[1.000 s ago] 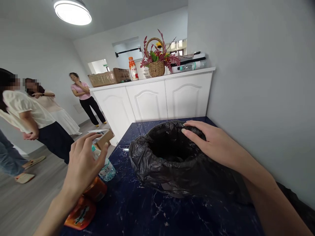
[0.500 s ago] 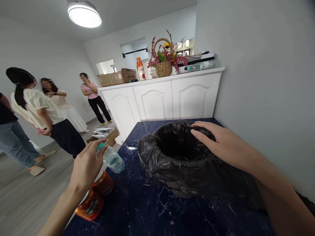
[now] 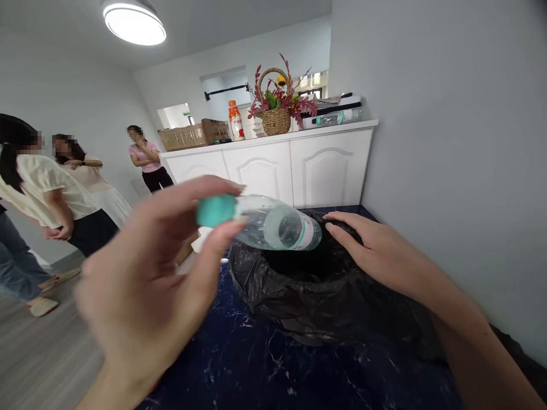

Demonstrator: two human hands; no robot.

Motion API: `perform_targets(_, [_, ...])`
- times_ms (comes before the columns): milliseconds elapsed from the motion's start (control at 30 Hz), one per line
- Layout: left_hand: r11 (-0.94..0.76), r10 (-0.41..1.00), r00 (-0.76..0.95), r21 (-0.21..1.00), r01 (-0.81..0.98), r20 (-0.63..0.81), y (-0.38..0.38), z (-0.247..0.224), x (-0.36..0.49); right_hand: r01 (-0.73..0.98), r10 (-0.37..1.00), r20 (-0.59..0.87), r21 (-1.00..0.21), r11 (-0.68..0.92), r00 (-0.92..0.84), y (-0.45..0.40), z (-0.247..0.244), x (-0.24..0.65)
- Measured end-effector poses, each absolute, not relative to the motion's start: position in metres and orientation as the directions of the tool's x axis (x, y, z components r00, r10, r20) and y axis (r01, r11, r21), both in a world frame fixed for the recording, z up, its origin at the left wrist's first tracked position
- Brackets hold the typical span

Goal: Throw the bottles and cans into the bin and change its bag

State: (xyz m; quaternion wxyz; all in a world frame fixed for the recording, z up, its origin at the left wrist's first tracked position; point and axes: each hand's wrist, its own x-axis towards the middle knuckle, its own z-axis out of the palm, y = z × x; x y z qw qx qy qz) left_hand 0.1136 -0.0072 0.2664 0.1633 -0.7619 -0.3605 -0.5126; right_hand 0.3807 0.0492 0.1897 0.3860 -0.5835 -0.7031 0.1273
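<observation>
My left hand (image 3: 158, 273), slightly blurred, grips a clear plastic water bottle (image 3: 273, 225) by its neck, just below the green cap. The bottle is tilted nearly on its side, its base over the mouth of a bin lined with a black plastic bag (image 3: 307, 307). On the far right rim of the bag rests my right hand (image 3: 376, 245), thumb and fingers apart at the edge. The bin stands on a dark blue marbled tabletop (image 3: 239, 364). Behind my left hand the red-orange jars are almost wholly hidden.
A white cabinet (image 3: 329, 176) stands behind the table, bearing a flower basket (image 3: 276, 121), an orange-capped bottle (image 3: 236, 122), a brown woven basket (image 3: 183, 136) and another clear bottle (image 3: 339, 117). A grey wall (image 3: 448, 142) rises on the right. Several people stand at left.
My left hand has lifted the water bottle off the table and carried it right, tilting it over the bin. My right hand stays on the bag's rim. The view has shifted slightly.
</observation>
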Motion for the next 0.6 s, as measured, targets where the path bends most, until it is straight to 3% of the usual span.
perform_targets(100, [-0.765, 0.429, 0.334, 0.142, 0.628, 0.839, 0.008, 0.263, 0.137, 0.709, 0.912, 0.409, -0.634, 0.309, -0.032, 0.051, 0.190, 0.381])
perform_targets(233, [-0.822, 0.544, 0.466, 0.330, 0.464, 0.698, 0.025, 0.245, 0.154, 0.698, 0.915, 0.402, -0.644, 0.314, -0.041, 0.051, 0.192, 0.381])
perform_targets(333, [-0.827, 0.562, 0.588, 0.403, 0.391, 0.582, 0.033, 0.233, 0.160, 0.696, 0.920, 0.390, -0.650, 0.305, -0.040, 0.050, 0.192, 0.382])
perform_targets(600, [-0.815, 0.573, 0.736, 0.341, 0.468, 0.360, 0.024, 0.226, 0.147, 0.708, 0.937, 0.347, -0.649, 0.279, -0.052, 0.048, 0.194, 0.381])
